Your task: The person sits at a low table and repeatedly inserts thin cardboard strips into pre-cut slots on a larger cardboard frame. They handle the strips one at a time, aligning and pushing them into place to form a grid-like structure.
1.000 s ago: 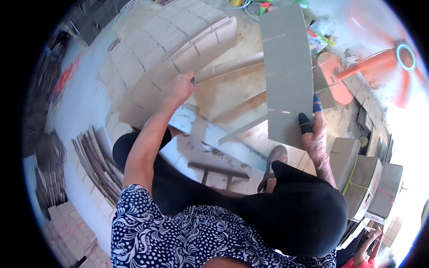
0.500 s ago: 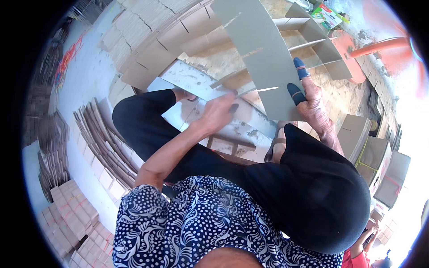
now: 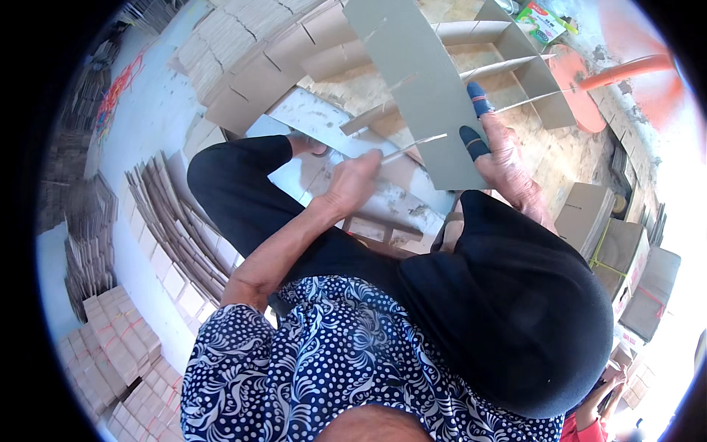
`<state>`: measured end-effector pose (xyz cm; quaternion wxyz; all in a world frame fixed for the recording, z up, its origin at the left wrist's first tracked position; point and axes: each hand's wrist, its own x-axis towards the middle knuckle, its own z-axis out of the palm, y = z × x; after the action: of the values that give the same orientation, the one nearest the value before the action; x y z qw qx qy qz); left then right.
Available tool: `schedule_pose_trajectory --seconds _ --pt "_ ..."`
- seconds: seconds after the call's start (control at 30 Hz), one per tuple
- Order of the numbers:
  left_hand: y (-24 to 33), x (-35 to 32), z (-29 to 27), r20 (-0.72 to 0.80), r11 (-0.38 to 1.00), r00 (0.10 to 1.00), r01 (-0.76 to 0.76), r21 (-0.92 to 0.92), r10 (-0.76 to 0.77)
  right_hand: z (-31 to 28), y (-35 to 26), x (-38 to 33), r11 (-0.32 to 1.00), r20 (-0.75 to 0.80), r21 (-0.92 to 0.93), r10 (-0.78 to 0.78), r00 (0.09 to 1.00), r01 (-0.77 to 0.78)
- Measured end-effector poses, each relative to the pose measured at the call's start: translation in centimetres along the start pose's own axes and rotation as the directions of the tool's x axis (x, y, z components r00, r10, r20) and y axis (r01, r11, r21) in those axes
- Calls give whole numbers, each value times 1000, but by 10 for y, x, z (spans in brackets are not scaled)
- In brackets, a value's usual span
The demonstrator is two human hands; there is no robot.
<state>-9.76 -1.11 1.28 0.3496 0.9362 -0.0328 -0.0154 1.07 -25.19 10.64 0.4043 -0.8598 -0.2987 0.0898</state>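
My right hand [image 3: 501, 151], two fingertips wrapped in blue tape, grips the lower edge of a long grey slotted cardboard strip [image 3: 412, 74] that stands tilted in front of me. My left hand [image 3: 353, 184] pinches the end of a thin cardboard strip [image 3: 416, 144] that pokes through one of the grey strip's slots. Behind the grey strip sits a cardboard lattice of crossed dividers [image 3: 508, 59] with several open cells. Under my hands lies a pale flat board [image 3: 324, 121] across my black-trousered knees.
Fanned stacks of flat cardboard pieces [image 3: 177, 228] lie at my left, with tied bundles [image 3: 110, 353] lower left. Closed cartons [image 3: 618, 258] stand at the right. An orange stool [image 3: 582, 74] is at the upper right. Another person's hand [image 3: 607, 387] shows at the lower right.
My left hand pulled back from the far cardboard pile to the grey strip and took hold of a thin divider. The grey strip has tilted and come closer in view.
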Motion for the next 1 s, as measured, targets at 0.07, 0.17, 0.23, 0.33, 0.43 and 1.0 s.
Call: schedule_pose_trajectory --seconds 0.07,0.17,0.23,0.33,0.43,1.0 --pt "1 -4 2 -27 1000 1000 -13 8 14 7 0 -1 1000 26 -13 29 999 -28" --pt "1 -7 8 -57 999 997 -44 -2 44 20 5 -1 997 84 -8 79 993 -78" --pt "1 -8 10 -52 999 997 -48 0 48 20 1 -5 979 144 22 196 970 -202" --pt "5 -10 10 -32 1000 999 -26 13 27 28 15 -16 962 169 142 208 964 -232" --pt "7 -16 12 -35 1000 999 1 6 -1 34 21 -27 995 91 91 24 996 -32" --pt "12 2 -29 -223 986 961 -168 6 165 65 36 -24 999 188 -52 -6 982 16"
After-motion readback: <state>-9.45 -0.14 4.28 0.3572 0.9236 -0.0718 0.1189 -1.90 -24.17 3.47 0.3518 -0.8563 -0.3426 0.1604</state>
